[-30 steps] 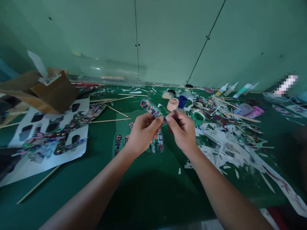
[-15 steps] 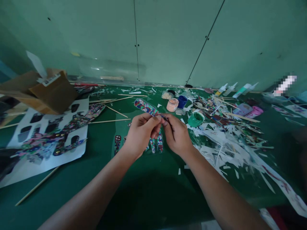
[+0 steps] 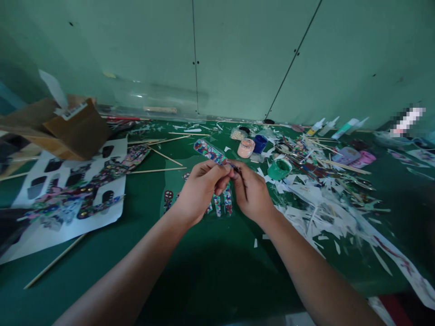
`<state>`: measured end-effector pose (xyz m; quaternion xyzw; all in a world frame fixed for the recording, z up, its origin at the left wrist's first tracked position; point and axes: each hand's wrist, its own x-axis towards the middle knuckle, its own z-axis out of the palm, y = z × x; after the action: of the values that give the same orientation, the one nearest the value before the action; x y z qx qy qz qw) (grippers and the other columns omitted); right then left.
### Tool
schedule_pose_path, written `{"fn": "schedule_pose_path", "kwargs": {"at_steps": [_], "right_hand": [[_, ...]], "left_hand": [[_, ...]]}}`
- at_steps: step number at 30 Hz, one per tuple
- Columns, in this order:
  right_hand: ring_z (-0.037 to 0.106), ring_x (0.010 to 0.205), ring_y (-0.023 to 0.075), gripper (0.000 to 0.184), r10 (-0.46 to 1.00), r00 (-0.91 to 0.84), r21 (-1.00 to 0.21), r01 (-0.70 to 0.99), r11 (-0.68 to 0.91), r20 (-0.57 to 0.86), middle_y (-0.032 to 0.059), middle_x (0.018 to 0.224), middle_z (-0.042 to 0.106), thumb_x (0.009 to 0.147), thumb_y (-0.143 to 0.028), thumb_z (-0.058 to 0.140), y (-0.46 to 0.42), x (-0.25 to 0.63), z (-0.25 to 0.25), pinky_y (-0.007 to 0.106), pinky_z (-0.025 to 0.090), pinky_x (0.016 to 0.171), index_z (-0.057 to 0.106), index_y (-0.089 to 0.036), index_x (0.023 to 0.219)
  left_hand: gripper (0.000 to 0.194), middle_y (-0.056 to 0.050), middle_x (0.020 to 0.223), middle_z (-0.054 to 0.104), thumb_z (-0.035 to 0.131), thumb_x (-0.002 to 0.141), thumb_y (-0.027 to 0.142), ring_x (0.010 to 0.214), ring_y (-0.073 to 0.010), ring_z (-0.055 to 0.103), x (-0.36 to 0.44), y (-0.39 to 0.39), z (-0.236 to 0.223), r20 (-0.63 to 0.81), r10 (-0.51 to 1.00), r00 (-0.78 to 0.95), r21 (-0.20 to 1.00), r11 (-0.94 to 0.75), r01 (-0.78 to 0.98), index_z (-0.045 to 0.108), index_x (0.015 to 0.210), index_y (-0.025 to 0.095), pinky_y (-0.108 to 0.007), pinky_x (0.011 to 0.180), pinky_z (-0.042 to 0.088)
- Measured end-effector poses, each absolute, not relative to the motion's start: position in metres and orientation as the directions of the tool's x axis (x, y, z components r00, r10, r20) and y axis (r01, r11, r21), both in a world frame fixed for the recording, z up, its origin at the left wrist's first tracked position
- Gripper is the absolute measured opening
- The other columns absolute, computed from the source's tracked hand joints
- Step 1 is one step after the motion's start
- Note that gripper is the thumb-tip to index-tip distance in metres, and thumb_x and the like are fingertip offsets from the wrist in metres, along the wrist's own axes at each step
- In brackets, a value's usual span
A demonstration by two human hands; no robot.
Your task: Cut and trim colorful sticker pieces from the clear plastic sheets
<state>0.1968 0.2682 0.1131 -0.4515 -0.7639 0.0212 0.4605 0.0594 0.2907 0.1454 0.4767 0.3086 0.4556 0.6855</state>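
A flat strip with rounded ends and a bright multicoloured pattern (image 3: 209,151) slants up and away from my hands. My left hand (image 3: 205,188) is closed, thumb and fingers pinching the strip near its lower end. Against that same end, my right hand (image 3: 251,188) is closed in a pinch; a small dark bit shows at its fingertips, and the fingers hide most of it. The two hands' fingertips almost touch. Below them on the table lies a clear sheet (image 3: 175,174) with several patterned strips (image 3: 227,201), partly covered by my left hand.
At right are an orange paint jar (image 3: 245,148), a blue jar (image 3: 260,143), a green jar (image 3: 279,169), and heaped paper scraps (image 3: 316,213). A cardboard box (image 3: 78,131) and white sheet with patterned pieces (image 3: 112,217) stand left. Thin sticks (image 3: 54,262) lie about.
The view has shifted slightly. Both hands keep their pinch at the lower end of the strip, with almost no other visible movement.
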Motion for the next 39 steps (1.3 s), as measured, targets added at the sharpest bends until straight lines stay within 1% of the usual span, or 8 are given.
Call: {"fn": "schedule_pose_path", "kwargs": {"at_steps": [7, 12, 15, 21, 25, 28, 33, 39], "right_hand": [[0.070, 0.086, 0.0181, 0.029, 0.736, -0.162, -0.476, 0.668, 0.572, 0.658, 0.0065, 0.106, 0.072, 0.095, -0.018, 0.039, 0.268, 0.195, 0.114, 0.030, 0.056, 0.072, 0.050, -0.022, 0.121], [0.070, 0.091, 0.0189, 0.030, 0.738, -0.166, -0.482, 0.661, 0.575, 0.654, 0.0074, 0.113, 0.070, 0.095, -0.018, 0.038, 0.268, 0.195, 0.113, 0.031, 0.057, 0.075, 0.051, -0.021, 0.123], [0.070, 0.092, 0.0187, 0.030, 0.736, -0.167, -0.479, 0.661, 0.578, 0.657, 0.0076, 0.114, 0.070, 0.095, -0.018, 0.038, 0.269, 0.196, 0.112, 0.031, 0.057, 0.076, 0.051, -0.021, 0.123], [0.070, 0.092, 0.0197, 0.032, 0.717, -0.158, -0.461, 0.669, 0.583, 0.679, 0.0084, 0.115, 0.069, 0.094, -0.017, 0.039, 0.270, 0.194, 0.110, 0.032, 0.057, 0.076, 0.050, -0.022, 0.123], [0.070, 0.089, 0.0197, 0.032, 0.733, -0.150, -0.488, 0.656, 0.576, 0.664, 0.0073, 0.110, 0.070, 0.094, -0.018, 0.039, 0.269, 0.194, 0.110, 0.032, 0.057, 0.074, 0.050, -0.025, 0.123], [0.069, 0.085, 0.0196, 0.033, 0.751, -0.151, -0.506, 0.652, 0.565, 0.643, 0.0072, 0.104, 0.071, 0.095, -0.020, 0.039, 0.269, 0.196, 0.111, 0.032, 0.056, 0.072, 0.050, -0.025, 0.125], [0.067, 0.075, 0.0176, 0.030, 0.766, -0.243, -0.509, 0.624, 0.593, 0.595, 0.0046, 0.088, 0.069, 0.095, -0.022, 0.040, 0.270, 0.203, 0.115, 0.029, 0.052, 0.064, 0.051, -0.023, 0.123], [0.064, 0.068, 0.0160, 0.026, 0.768, -0.251, -0.512, 0.619, 0.595, 0.589, 0.0040, 0.084, 0.068, 0.095, -0.020, 0.039, 0.270, 0.202, 0.119, 0.028, 0.051, 0.061, 0.054, -0.021, 0.115]], "left_hand": [[0.024, 0.003, 0.049, 0.041, 0.056, 0.081, 0.020, 0.048, -0.0065, 0.035, 0.058, 0.293, 0.142, 0.021, 0.901, 0.434, 0.919, 0.153, -0.363, 0.058, 0.058, 0.015, -0.022, 0.049, 0.029], [0.025, 0.003, 0.050, 0.037, 0.052, 0.082, 0.015, 0.049, -0.0057, 0.034, 0.062, 0.293, 0.141, -0.008, 0.899, 0.438, 0.838, 0.245, -0.487, 0.057, 0.057, 0.014, -0.020, 0.051, 0.031], [0.025, 0.003, 0.051, 0.037, 0.052, 0.082, 0.014, 0.050, -0.0055, 0.034, 0.062, 0.293, 0.140, -0.004, 0.885, 0.466, 0.818, 0.271, -0.508, 0.057, 0.058, 0.013, -0.019, 0.052, 0.033], [0.024, 0.003, 0.049, 0.038, 0.054, 0.083, 0.019, 0.049, -0.0059, 0.034, 0.060, 0.294, 0.139, -0.017, 0.883, 0.469, 0.866, 0.247, -0.434, 0.057, 0.059, 0.014, -0.020, 0.050, 0.031], [0.026, 0.003, 0.048, 0.039, 0.056, 0.082, 0.021, 0.048, -0.0061, 0.034, 0.061, 0.293, 0.139, 0.004, 0.892, 0.451, 0.902, 0.191, -0.387, 0.056, 0.058, 0.014, -0.021, 0.050, 0.029], [0.028, 0.003, 0.048, 0.039, 0.055, 0.083, 0.022, 0.048, -0.0064, 0.034, 0.060, 0.294, 0.139, 0.017, 0.892, 0.452, 0.918, 0.165, -0.360, 0.054, 0.056, 0.015, -0.022, 0.051, 0.030], [0.028, 0.003, 0.048, 0.040, 0.056, 0.084, 0.024, 0.049, -0.0073, 0.036, 0.052, 0.298, 0.139, 0.051, 0.861, 0.507, 0.954, 0.108, -0.281, 0.057, 0.058, 0.015, -0.024, 0.053, 0.030], [0.027, 0.004, 0.046, 0.041, 0.057, 0.083, 0.023, 0.048, -0.0070, 0.036, 0.048, 0.301, 0.141, 0.063, 0.849, 0.524, 0.972, 0.067, -0.225, 0.059, 0.057, 0.015, -0.025, 0.052, 0.028]]}}
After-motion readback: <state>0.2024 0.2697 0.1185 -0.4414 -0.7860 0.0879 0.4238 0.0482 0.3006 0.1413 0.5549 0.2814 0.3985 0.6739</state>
